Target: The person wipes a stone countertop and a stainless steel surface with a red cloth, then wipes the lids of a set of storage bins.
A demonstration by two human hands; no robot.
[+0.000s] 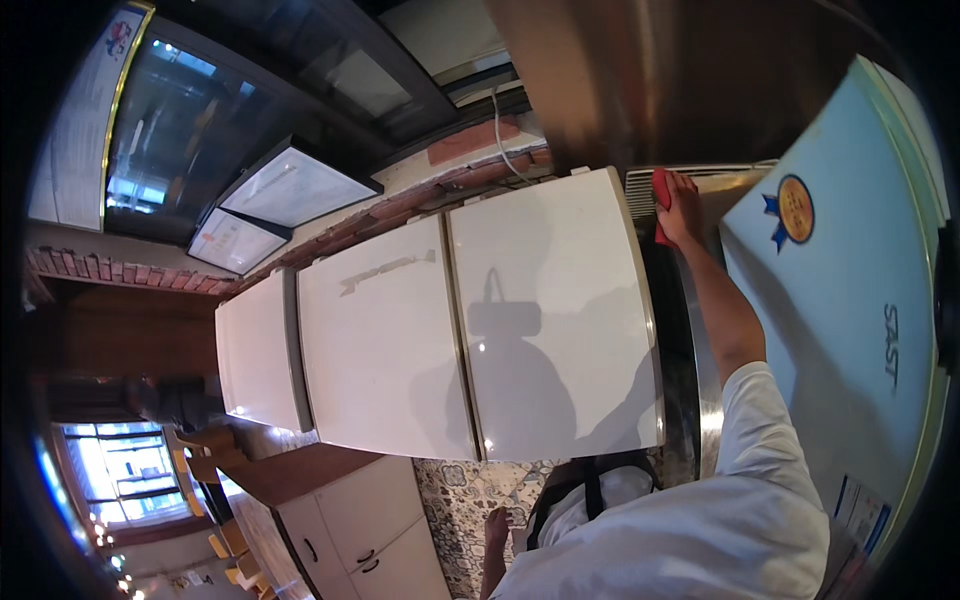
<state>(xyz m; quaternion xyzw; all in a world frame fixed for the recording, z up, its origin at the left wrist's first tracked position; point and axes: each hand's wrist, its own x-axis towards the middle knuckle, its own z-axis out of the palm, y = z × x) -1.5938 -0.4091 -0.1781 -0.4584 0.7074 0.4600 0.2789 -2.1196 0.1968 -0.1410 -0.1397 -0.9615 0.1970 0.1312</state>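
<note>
My right hand [681, 210], at the upper right, holds a folded red cloth [661, 206] against a light slatted grille or rack [641, 187]. It is in the gap between a row of white chest-freezer lids [555, 315] and a pale blue appliance panel [832, 247] with a gold-and-blue rosette sticker. My left hand [497, 526] hangs low near my body, above the patterned floor, its fingers loosely bent and nothing seen in it. A shadow of my head and arm falls across the nearest white lid.
Behind the lids run a brick ledge [480, 150], a white cable [499, 135] and two framed documents [300, 187] leaning by dark windows. White cabinets with black handles [360, 525] stand at the lower left, on patterned floor tiles [465, 487]. A brown metallic panel [637, 82] rises at the top.
</note>
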